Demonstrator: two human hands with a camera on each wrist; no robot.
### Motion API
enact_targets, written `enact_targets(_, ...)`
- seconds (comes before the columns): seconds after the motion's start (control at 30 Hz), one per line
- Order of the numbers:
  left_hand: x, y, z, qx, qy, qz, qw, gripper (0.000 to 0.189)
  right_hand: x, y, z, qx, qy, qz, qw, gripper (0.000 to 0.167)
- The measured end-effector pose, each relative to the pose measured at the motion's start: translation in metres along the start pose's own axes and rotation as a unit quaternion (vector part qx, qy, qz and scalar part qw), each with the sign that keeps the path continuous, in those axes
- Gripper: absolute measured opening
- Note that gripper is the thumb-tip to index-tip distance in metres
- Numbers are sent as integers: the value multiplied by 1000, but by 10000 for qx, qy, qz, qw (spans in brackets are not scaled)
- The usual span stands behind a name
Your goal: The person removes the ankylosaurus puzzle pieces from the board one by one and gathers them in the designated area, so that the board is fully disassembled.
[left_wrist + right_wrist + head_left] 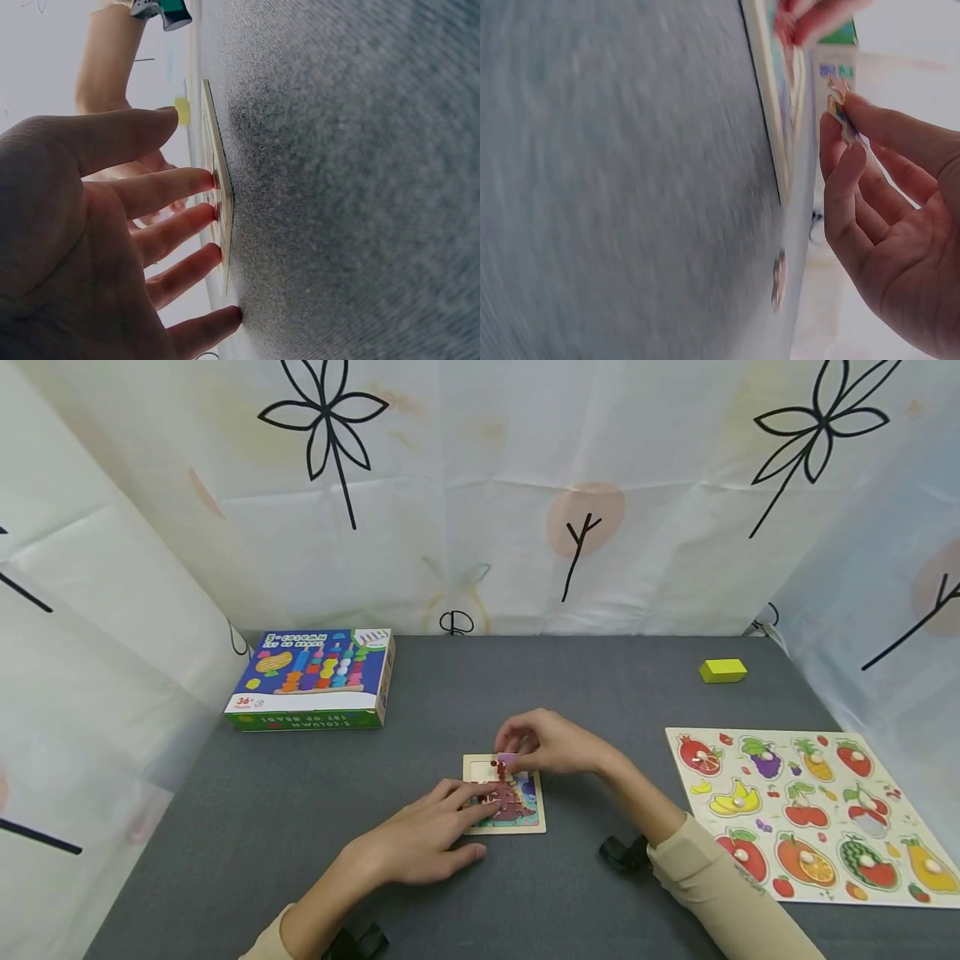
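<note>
A small wooden jigsaw puzzle (542, 814) with a reddish-brown dinosaur picture lies in its pale frame on the dark grey table. Part of the frame's upper left shows bare wood. My left hand (427, 835) reaches in from the lower left, its fingers extended and its fingertips touching the puzzle in the left wrist view; the little finger touches the cloth beside the frame. Over the puzzle's upper edge, my right hand (555, 743) pinches a puzzle piece (838, 112) between thumb and fingers, held off the board. Another loose piece (780, 281) lies on the table in the right wrist view.
A boxed bead toy (315, 681) lies at the back left. A yellow block (723, 671) sits at the back right. On the right, a fruit peg board (757, 822) lies near my right forearm. A printed white curtain (495, 560) hangs behind the table.
</note>
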State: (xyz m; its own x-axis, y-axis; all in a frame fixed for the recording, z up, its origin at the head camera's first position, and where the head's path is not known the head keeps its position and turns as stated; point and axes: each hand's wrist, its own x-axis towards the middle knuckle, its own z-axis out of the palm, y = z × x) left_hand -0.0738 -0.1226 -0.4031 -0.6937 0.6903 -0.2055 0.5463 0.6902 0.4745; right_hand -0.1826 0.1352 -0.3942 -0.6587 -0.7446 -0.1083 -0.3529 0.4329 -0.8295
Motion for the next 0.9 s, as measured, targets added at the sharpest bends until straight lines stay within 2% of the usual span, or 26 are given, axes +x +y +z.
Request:
enact_targets(0.2, -1, 1, 0, 11, -8, -27, 10000, 58, -11, 17, -23, 307, 233, 84, 9992, 16)
enact_targets(0.5, -2, 2, -1, -70, 9, -50, 10000, 58, -32, 37, -56, 335, 655, 627, 9953, 21)
enact_targets(0.9, -2, 1, 0, -134, -35, -97, 9999, 60, -49, 54, -76, 261, 700, 997, 9922, 24)
